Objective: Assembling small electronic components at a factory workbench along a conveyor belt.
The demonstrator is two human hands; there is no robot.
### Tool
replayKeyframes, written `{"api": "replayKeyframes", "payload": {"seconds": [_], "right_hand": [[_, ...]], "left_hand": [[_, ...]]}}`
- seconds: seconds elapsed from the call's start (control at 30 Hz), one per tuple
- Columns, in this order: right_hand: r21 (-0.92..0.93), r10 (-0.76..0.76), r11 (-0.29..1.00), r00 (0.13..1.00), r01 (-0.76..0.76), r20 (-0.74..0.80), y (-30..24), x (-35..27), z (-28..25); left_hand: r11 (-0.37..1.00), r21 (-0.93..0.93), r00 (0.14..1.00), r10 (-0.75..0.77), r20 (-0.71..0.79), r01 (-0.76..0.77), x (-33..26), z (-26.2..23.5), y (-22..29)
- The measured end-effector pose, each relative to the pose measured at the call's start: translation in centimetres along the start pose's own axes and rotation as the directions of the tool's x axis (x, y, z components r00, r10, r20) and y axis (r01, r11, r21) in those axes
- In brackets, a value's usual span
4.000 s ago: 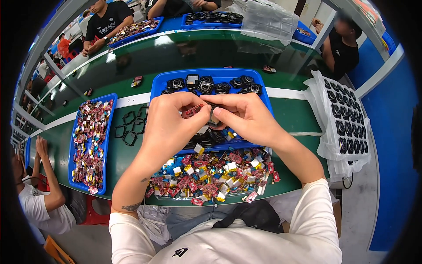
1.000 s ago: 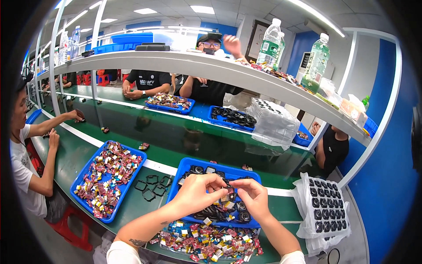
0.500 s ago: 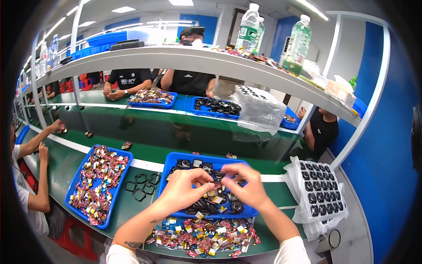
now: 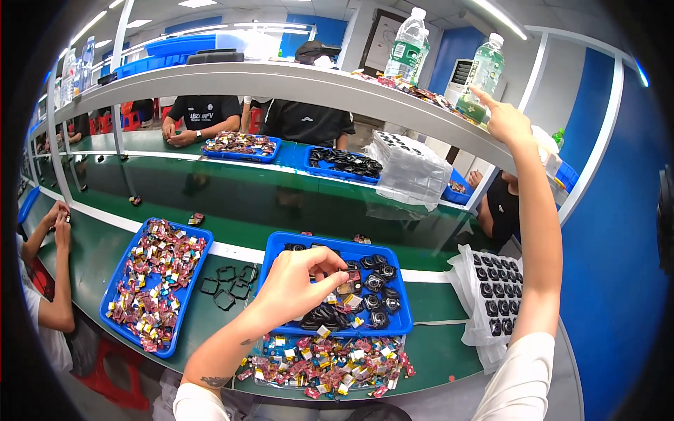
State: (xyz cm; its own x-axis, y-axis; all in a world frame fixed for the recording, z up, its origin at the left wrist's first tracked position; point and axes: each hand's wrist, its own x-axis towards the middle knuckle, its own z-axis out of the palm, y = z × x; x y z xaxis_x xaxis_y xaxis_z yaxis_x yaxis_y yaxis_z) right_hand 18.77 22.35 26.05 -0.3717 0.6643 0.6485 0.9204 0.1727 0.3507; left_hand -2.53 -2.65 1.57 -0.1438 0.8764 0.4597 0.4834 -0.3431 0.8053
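My left hand (image 4: 298, 284) is over the blue tray in front of me, thumb and fingers pinched on a small red circuit board (image 4: 351, 282). Black round-lensed camera housings (image 4: 374, 282) lie in that tray (image 4: 404, 324), around and beyond the fingertips. My right hand (image 4: 508, 123) is raised to the overhead shelf, its index finger stretched out in front of a green-labelled water bottle (image 4: 483, 74). From here I cannot tell whether the fingertip touches the bottle. Nothing shows in the right hand. A heap of red boards with white and yellow parts (image 4: 330, 365) spreads below the tray.
Another blue tray of red boards (image 4: 158, 281) stands to the left, near several black frames (image 4: 228, 286). White trays of black housings (image 4: 497, 291) are stacked at right. The shelf (image 4: 281, 78) crosses above the green bench (image 4: 232, 323). Co-workers sit at left and opposite.
My right hand has left the blue tray and risen up and right to the bottle on the shelf. The left hand stays over the tray with the board. The view has shifted slightly.
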Motion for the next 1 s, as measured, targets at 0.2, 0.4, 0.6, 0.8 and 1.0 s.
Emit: {"api": "replayKeyframes", "payload": {"seconds": [0.2,0.4,0.6,0.8,1.0], "right_hand": [[0.063,-0.079,0.995,0.997,0.078,0.016,-0.4,0.5,0.8],[-0.029,-0.098,0.995,0.990,0.096,-0.105,2.6,0.7,2.8],[0.261,-0.132,0.912,0.831,0.315,-0.541,-1.7,-7.4,2.2],[0.979,-0.420,0.016,0.889,0.205,-0.180,-11.4,-23.4,4.0],[0.909,-0.493,-0.309,0.864,-0.280,0.098,-13.4,-26.1,7.3]], "left_hand": [[0.999,-0.026,1.000,0.029,-0.009,-0.029,-0.4,-0.7,0.8],[0.994,-0.060,0.996,0.088,-0.029,-0.090,-0.4,-1.0,1.1],[0.997,-0.068,0.999,0.041,-0.014,-0.042,-0.7,-1.1,1.0],[0.994,-0.093,0.998,0.060,-0.016,-0.061,-0.6,0.0,0.0],[0.999,-0.025,0.998,-0.030,0.052,0.032,-0.2,1.4,-0.1]]}}
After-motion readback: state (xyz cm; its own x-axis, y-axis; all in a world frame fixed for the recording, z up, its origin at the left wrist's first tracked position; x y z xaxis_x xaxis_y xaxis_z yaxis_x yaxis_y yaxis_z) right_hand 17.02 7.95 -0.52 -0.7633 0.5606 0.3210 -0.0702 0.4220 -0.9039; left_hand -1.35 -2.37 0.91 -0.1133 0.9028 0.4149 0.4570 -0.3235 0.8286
